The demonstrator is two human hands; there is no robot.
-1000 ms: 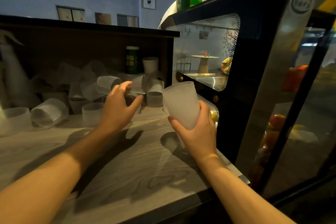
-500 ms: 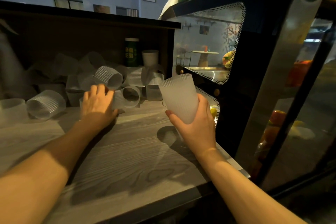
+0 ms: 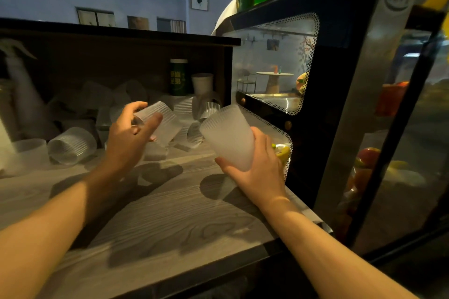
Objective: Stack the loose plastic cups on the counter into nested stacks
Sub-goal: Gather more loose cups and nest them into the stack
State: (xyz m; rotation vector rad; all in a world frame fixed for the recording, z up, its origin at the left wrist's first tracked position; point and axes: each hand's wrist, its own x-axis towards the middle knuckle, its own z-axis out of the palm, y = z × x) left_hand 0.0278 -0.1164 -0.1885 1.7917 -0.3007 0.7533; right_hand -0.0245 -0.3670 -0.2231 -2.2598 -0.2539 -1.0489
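Note:
My right hand [image 3: 257, 172] grips a frosted ribbed cup stack [image 3: 228, 136] from below, its mouth tilted up and to the left, above the counter's right side. My left hand [image 3: 126, 138] holds a single clear ribbed cup [image 3: 162, 124] in the air, lying sideways with its base pointing toward the stack. The two are close but apart. Several more loose clear cups [image 3: 73, 144] lie tipped or upright on the wood-grain counter [image 3: 158, 213] behind my hands.
A glass display case [image 3: 340, 104] with fruit inside stands at the right, close to my right hand. A dark shelf wall closes the back; a green can [image 3: 178, 77] and a white paper cup [image 3: 202, 84] stand there. A spray bottle [image 3: 17, 85] is at far left.
My left hand reached down onto the loose cups, took one, and has lifted it toward the stack. My right hand has kept holding the stack almost in place.

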